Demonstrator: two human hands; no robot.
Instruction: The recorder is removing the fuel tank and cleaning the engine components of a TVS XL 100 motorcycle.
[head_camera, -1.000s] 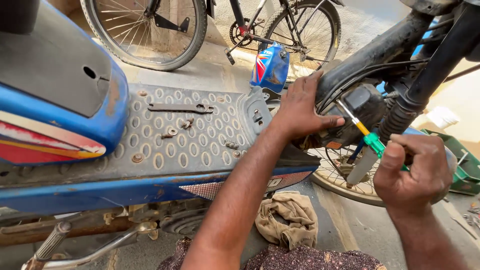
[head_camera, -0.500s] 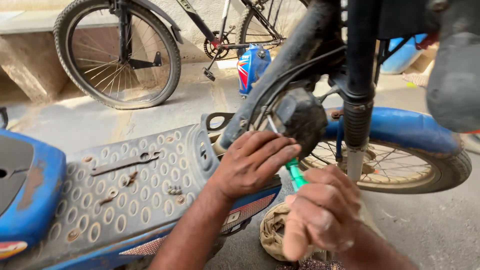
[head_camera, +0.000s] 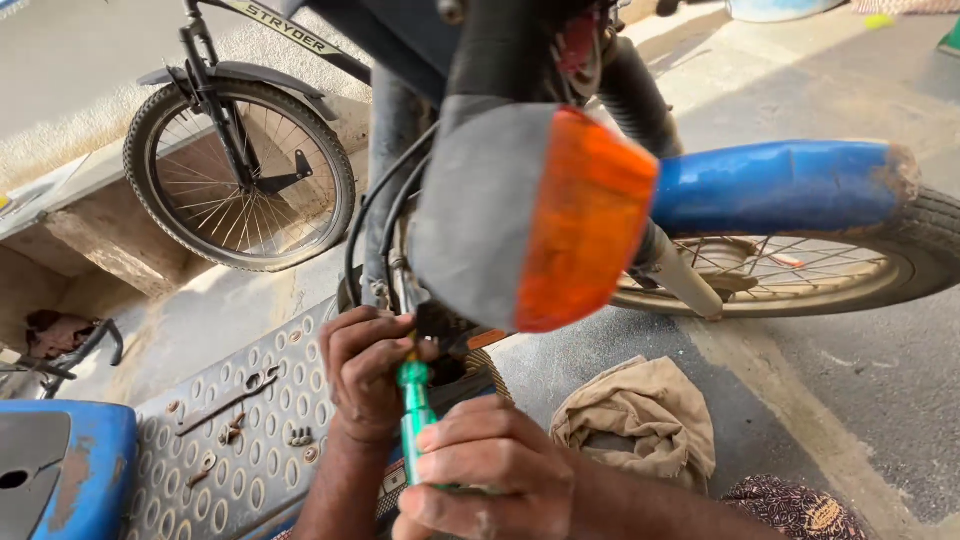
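The screwdriver (head_camera: 414, 410), green-handled, stands nearly upright just below the big orange turn signal (head_camera: 585, 220), its long axis running up and slightly left, tip end aimed into the dark bracket (head_camera: 445, 335) under that lamp. The tip itself is hidden behind fingers, so whether it sits in a screw cannot be told. The right hand (head_camera: 490, 480) is clenched around the lower part of the handle, low and in line with the shaft, a grip that suits pushing and twisting along the axis. The left hand (head_camera: 368, 372) is curled around the top of the shaft and the bracket together, below and left of the turn signal, seemingly to steady the tool where it meets the part.

Left of the turn signal, black cables (head_camera: 375, 215) drop along the fork. Below and left lies the grey footboard (head_camera: 235, 430) with loose screws (head_camera: 300, 437) and a flat wrench (head_camera: 228, 400) on it. Below and right of the lamp a tan rag (head_camera: 635, 420) lies crumpled on the ground; to the right runs the blue mudguard (head_camera: 780, 185). A bicycle wheel (head_camera: 240, 175) stands far left.
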